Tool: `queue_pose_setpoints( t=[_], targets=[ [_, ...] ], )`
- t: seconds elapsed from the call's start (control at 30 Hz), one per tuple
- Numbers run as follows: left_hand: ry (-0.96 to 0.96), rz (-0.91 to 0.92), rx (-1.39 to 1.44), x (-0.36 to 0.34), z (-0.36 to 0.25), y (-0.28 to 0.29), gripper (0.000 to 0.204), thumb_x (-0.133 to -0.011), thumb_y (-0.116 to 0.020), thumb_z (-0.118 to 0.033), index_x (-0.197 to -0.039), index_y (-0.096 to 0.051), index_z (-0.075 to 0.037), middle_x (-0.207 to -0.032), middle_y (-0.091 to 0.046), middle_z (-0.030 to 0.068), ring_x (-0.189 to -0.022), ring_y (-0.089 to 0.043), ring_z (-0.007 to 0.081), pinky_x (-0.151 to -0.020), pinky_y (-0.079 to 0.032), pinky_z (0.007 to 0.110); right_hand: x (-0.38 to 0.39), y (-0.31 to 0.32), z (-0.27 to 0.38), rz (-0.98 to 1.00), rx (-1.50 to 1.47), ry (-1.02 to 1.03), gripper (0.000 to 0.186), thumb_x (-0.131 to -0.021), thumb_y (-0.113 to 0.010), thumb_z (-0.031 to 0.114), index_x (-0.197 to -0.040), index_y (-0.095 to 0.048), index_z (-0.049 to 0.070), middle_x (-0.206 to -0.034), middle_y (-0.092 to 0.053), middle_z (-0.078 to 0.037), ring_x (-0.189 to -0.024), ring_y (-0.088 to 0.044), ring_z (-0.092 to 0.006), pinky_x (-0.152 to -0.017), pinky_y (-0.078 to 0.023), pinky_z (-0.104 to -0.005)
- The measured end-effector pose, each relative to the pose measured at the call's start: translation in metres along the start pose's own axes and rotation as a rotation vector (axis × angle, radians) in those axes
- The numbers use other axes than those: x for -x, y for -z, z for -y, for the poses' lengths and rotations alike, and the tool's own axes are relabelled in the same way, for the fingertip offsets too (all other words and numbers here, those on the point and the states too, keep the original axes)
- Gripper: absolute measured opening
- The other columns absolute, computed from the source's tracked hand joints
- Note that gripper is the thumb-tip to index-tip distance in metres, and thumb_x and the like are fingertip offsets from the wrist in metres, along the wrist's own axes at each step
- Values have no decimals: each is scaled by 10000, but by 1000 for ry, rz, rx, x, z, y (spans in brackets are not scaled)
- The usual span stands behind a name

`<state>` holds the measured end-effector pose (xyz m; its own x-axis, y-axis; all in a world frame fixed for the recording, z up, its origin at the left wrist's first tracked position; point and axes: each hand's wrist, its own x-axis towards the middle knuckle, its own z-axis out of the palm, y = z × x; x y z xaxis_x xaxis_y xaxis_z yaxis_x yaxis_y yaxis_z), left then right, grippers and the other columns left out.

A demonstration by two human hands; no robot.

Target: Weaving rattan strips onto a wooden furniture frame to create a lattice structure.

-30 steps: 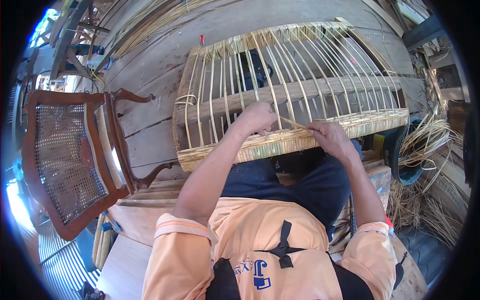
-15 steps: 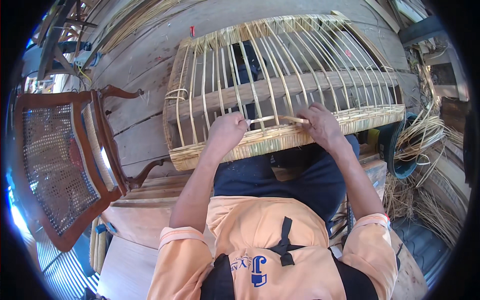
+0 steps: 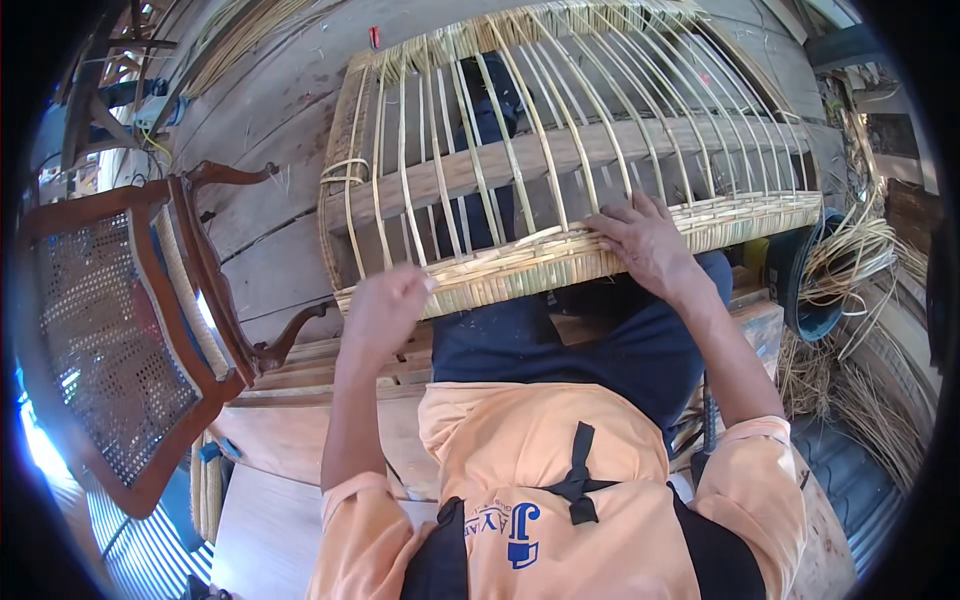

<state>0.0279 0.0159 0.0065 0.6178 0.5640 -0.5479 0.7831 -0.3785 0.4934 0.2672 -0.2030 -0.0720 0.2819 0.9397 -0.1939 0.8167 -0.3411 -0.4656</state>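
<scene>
A wooden frame (image 3: 722, 72) strung with pale cane strands (image 3: 547, 165) lies tilted before me, its near rail bound in a woven cane band (image 3: 520, 281). My left hand (image 3: 382, 312) is closed in a pinch at the left part of this band. A cane strip (image 3: 497, 256) runs along the band's upper edge towards that hand; its end is hidden by the fingers. Right of the middle, my right hand (image 3: 645, 248) lies on the band with its fingers stretched out over the weave and the strand ends.
On the left stands a brown wooden chair (image 3: 150, 480) with a cane-mesh panel and curved legs. A dark bucket (image 3: 790, 285) and a coil of loose cane (image 3: 850, 255) are at the right. My legs are under the frame's near edge. Planks (image 3: 260, 130) form the floor.
My left hand has moved left and down, drawing the strip along the band. The right hand has let the strip go and flattened onto the weave. The frame has tilted slightly.
</scene>
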Motion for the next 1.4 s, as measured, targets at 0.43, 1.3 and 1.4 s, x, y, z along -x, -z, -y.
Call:
queue_pose_setpoints(
  t=[0.43, 1.3, 1.4],
  targets=[
    [-193, 38, 45, -57, -16, -18, 240, -879, -558, -193, -1019, -607, -4, -782, -641, 153, -755, -643, 254, -694, -489, 355, -36, 5, 82, -87, -279, 103, 181, -887, -557, 228, -871, -604, 54, -690, -643, -96, -712, -639, -302, -712, -481, -421],
    [-70, 122, 5, -46, 24, 8, 261, -852, -614, -237, -806, -608, 19, -621, -553, 141, -559, -518, 202, -563, -416, 363, -42, -27, 81, -18, 137, 42, 283, -847, -620, 235, -1112, -621, 135, -975, -586, -72, -1008, -512, -282, -877, -445, -395],
    [-149, 94, -104, -22, 29, 2, 228, -871, -574, -247, -886, -629, -27, -707, -596, 213, -678, -585, 386, -623, -446, 421, -45, -21, 74, 93, 99, 128, 304, -819, -627, 162, -1119, -611, 113, -959, -586, -78, -941, -536, -282, -860, -450, -388]
  ],
)
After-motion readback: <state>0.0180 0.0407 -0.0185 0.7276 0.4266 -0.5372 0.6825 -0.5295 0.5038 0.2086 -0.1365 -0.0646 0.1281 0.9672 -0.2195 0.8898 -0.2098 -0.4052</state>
